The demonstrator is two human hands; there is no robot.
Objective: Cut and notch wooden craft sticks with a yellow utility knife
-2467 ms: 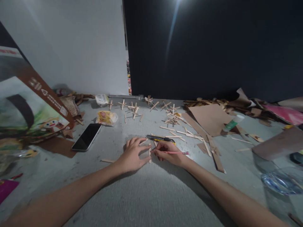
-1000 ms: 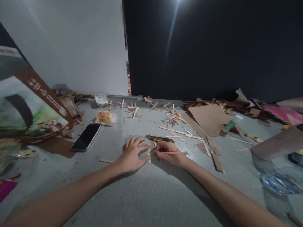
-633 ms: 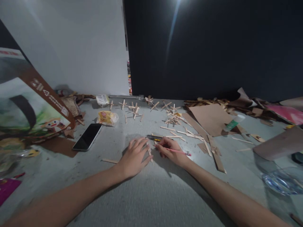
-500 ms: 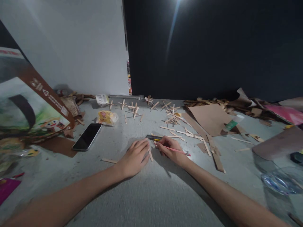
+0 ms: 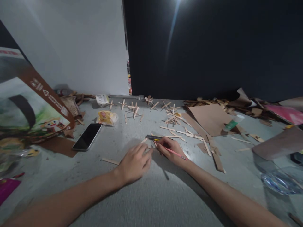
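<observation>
Craft stick (image 5: pixel 149 147) lies on the grey table (image 5: pixel 151 195), mostly hidden under the left hand (image 5: pixel 134 162), whose fingers press flat on it. Right hand (image 5: pixel 170 150), just right, pinches a pink pencil (image 5: pixel 176 153), tip toward the stick.

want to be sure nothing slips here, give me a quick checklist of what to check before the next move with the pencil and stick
1. Right hand holds the pink pencil in a writing grip: ok.
2. Left hand lies flat on the table, fingers toward the pencil tip: ok.
3. Stick pinned firmly under the left fingers: cannot tell, mostly hidden.
4. Pencil tip touching the stick: cannot tell.
5. Utility knife lies right beyond the fingertips, blade state unclear: not ok.
6. Phone well left of both hands: ok.
</observation>
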